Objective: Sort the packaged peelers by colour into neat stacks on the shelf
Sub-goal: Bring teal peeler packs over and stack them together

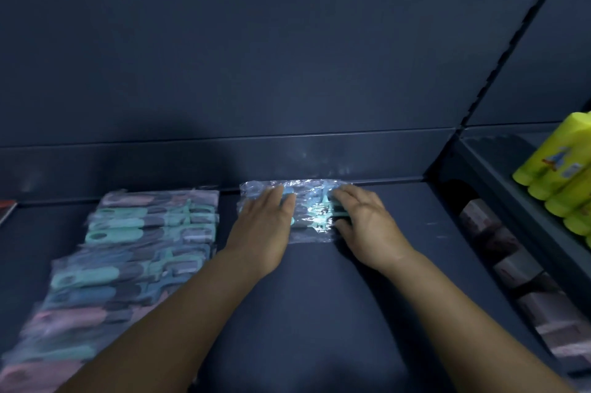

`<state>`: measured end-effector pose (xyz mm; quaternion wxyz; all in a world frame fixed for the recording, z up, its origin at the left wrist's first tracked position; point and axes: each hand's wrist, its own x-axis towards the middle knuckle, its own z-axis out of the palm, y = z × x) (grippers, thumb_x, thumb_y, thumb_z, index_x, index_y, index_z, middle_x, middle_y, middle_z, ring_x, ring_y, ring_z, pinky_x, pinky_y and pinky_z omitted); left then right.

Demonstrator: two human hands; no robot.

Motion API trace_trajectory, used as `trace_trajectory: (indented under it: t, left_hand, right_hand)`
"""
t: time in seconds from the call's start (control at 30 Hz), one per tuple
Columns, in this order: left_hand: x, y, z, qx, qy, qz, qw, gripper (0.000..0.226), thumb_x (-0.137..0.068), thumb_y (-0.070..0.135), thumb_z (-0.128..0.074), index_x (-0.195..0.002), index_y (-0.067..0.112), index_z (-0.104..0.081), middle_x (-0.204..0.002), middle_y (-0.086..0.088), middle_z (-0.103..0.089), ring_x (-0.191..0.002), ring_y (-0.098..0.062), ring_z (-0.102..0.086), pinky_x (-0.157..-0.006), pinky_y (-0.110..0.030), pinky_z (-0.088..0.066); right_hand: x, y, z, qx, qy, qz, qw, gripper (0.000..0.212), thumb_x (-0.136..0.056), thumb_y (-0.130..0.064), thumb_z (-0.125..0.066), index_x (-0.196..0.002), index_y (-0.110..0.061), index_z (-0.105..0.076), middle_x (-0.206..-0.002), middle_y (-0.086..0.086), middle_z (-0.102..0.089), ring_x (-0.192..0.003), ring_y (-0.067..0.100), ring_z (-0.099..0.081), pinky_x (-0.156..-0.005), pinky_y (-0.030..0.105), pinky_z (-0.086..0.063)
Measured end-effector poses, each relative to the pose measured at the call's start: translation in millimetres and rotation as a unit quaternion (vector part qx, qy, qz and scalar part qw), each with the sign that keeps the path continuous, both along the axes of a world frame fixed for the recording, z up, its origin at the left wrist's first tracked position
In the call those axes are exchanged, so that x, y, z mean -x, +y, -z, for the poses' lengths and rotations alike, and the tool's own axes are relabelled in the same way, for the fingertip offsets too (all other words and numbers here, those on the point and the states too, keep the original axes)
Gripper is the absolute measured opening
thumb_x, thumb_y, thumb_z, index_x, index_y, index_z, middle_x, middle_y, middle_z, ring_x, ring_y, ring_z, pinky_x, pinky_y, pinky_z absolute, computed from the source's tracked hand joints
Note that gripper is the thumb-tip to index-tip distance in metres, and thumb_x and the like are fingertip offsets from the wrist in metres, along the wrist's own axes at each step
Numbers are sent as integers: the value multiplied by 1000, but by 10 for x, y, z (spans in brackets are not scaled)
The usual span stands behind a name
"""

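Hands on unlabelled peeler packets.

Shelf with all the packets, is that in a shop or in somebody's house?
Probably a shop. The dark metal shelf holds many identical packaged peelers, and a row of matching yellow bottles stands on the next shelf to the right.

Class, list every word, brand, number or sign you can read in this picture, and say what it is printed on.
None can be read.
Yellow bottles: coloured label with a picture, print too blurred.
Packaged peelers under both hands: clear wrap, no legible print.
Mixed pile of peelers: blurred, nothing legible.
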<state>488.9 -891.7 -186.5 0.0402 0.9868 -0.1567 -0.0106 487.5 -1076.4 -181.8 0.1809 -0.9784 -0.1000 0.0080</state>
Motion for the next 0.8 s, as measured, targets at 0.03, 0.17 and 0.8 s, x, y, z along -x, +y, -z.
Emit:
trace_trajectory:
  t: [0.03, 0.17, 0.8]
  left_hand:
    - [18, -15, 3, -5, 15, -3, 1000, 62, -96, 7, -42, -150, 13, -10, -158, -10, -7, -146, -26, -7, -116, -38, -15]
    - [56, -64, -5, -6, 36, -23, 999, 63, -97, 2, -33, -151, 13, -2, -159, -8, 3, -147, -24, 4, -119, -37, -8]
    - [1382, 1491, -432, 39, -77, -166, 982, 50, -89, 22, -51, -137, 7, -43, -137, -10, -47, -128, -29, -44, -109, -33, -29]
  right_hand:
    - [13, 18, 16, 9, 0, -8, 1000, 53, -93, -19, -49, -144, -19, -34, -150, -6, -31, -135, 18, -27, -113, 26, -23]
    - [34, 55, 56, 31, 18, -5, 999, 54, -97, -19, -38, -149, -20, -23, -157, -6, -19, -144, 15, -17, -116, 27, -14]
    - [888, 1803, -382, -6, -47, -205, 978, 49, -94, -30, -48, -140, -20, -35, -146, -5, -37, -136, 17, -30, -111, 23, -18]
